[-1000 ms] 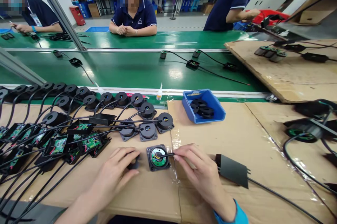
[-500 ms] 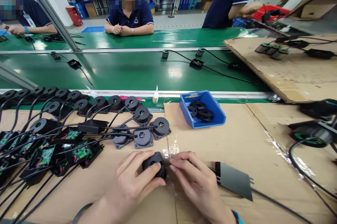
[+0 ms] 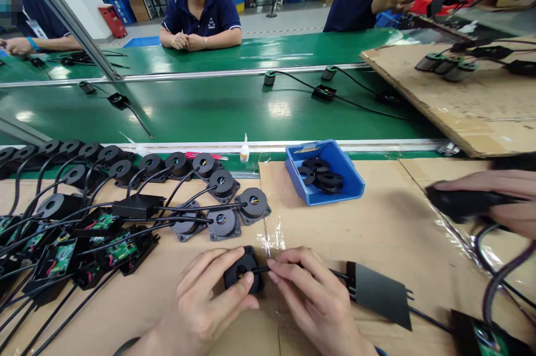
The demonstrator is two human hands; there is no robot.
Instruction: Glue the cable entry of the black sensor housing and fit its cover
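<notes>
Head view: my left hand (image 3: 209, 294) clamps the black round housing (image 3: 243, 277) on the tabletop (image 3: 377, 233), just left of the black flat box (image 3: 379, 294); right hand (image 3: 312, 297) pinches its thin cable (image 3: 260, 270). Risk, I judge: a hard tug could strain the cable where it enters the housing.

matt black plastic round housing (image 3: 242, 275) under bare fingers, matt dark sheet flap (image 3: 379, 294), rough brown cardboard bench cover (image 3: 389, 222) with glossy clear tape strip (image 3: 268, 236), glossy blue plastic bin (image 3: 347, 180), glossy green conveyor belt (image 3: 209, 110), smooth black rubbery cables (image 3: 62, 306)
</notes>
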